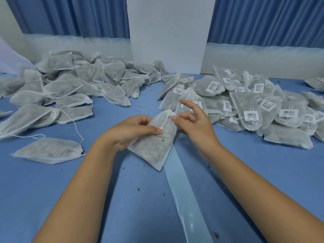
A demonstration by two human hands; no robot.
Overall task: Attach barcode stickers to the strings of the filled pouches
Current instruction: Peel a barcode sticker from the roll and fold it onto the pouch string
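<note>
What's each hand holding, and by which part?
Left hand grips the pouch by its upper left side, thumb pinning the string against its face. Right hand holds nothing.

Packing workroom — heaped pouches, barcode-tagged

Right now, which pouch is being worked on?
On the blue table, look between the plain heap and the stickered heap. One pouch sits in the left hand, above a pale strip. It alone is held, and its string has no barcode sticker.
</note>
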